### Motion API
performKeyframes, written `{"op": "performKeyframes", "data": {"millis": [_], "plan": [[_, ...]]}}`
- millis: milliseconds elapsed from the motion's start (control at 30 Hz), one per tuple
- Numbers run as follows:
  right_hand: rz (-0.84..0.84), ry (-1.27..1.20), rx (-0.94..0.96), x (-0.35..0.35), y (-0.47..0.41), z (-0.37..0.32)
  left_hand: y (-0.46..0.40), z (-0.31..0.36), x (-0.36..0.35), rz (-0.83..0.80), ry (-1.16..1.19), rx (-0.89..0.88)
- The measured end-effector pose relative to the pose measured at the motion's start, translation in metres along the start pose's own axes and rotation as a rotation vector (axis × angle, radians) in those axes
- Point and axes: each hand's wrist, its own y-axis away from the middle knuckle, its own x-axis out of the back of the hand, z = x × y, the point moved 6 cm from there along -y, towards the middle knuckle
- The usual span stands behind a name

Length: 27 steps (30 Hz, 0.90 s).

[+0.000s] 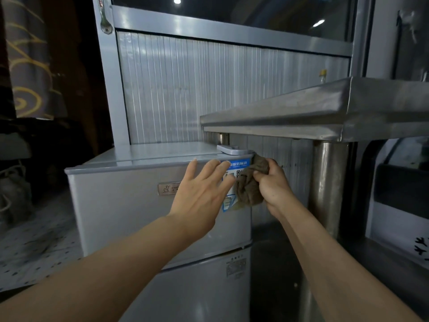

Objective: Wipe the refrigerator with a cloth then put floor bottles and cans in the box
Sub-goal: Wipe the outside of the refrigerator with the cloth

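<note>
From the head camera, I look down at a small silver refrigerator (120, 205) with two doors, one above the other. It stands beside one steel table (301, 112), whose round leg (328, 187) rises just right of it.

My right hand (272, 184) has its fingers curled tight round one bunched brown cloth (249, 182), pressing it against the upper door's right edge, over a blue label (240, 164). My left hand (202, 194) is spread wide and holds nothing; its straight fingers lie near or against the upper door, the fingertips reaching the top edge.

I judge the wiping step is under way. To do it well, I would keep the cloth flat on the door, sweep in overlapping strokes from the right edge leftward, brace the fridge with the free hand, then do the top and the lower door (197, 287).

Counted: one cloth, one refrigerator, two doors, one white hinge cap (232, 149). No bottles, cans or box show in this view.
</note>
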Motion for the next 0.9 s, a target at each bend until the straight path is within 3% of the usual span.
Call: {"op": "performKeyframes", "data": {"millis": [300,500,700,800,900], "plan": [[0.208,0.124,0.122,-0.013,0.006,-0.021,0.005,-0.031,0.012,-0.009,0.036,0.094],[0.338,0.377,0.350,-0.013,0.027,-0.035,0.025,-0.054,0.010,-0.045,0.069,0.152],[0.303,0.629,0.408,-0.042,0.025,-0.057,0.030,-0.077,0.019,0.042,0.243,0.211],[0.390,0.839,0.478,-0.053,0.045,-0.059,0.029,-0.080,0.019,0.010,0.316,0.183],[0.351,0.887,0.423,-0.071,0.061,-0.057,0.026,-0.087,0.022,-0.053,0.382,0.168]]}}
